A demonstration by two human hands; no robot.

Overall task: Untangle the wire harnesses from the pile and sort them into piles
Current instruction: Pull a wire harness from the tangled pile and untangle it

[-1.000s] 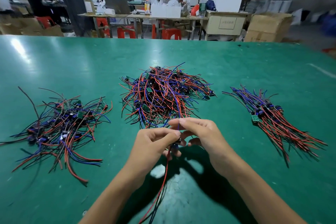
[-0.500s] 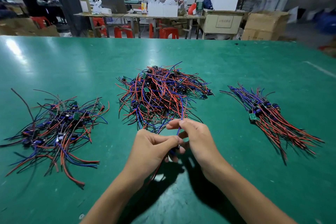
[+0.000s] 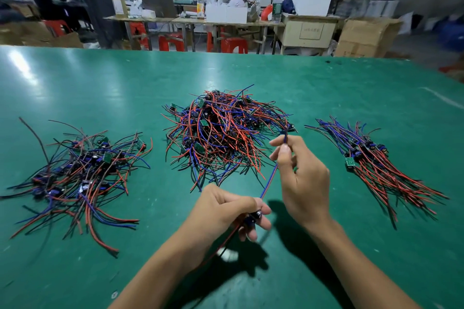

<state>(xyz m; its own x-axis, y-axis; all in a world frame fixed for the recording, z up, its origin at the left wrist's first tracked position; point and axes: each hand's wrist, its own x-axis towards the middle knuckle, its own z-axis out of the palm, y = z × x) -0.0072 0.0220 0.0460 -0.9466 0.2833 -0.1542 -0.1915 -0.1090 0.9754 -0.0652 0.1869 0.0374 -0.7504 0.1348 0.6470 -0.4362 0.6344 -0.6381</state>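
A tangled pile of red, blue and black wire harnesses (image 3: 226, 130) lies in the middle of the green table (image 3: 100, 88). One wire harness (image 3: 269, 180) is stretched between my hands just in front of that pile. My left hand (image 3: 226, 211) grips its dark connector end, with red and black wires trailing down under the wrist. My right hand (image 3: 301, 178) pinches the far end of its blue and red wires, raised near the pile's right edge. A loose sorted pile (image 3: 80, 170) lies at the left. A neat aligned pile (image 3: 376, 165) lies at the right.
The table's far edge runs across the view. Beyond it stand workbenches (image 3: 190, 20), red stools (image 3: 233, 45), cardboard boxes (image 3: 366, 35) and several people at work. Bare green surface lies in front of my arms and between the piles.
My hands have drawn apart. The right hand slid up and right along the wires, pulling them straight; the left hand dropped slightly, holding the connector end.
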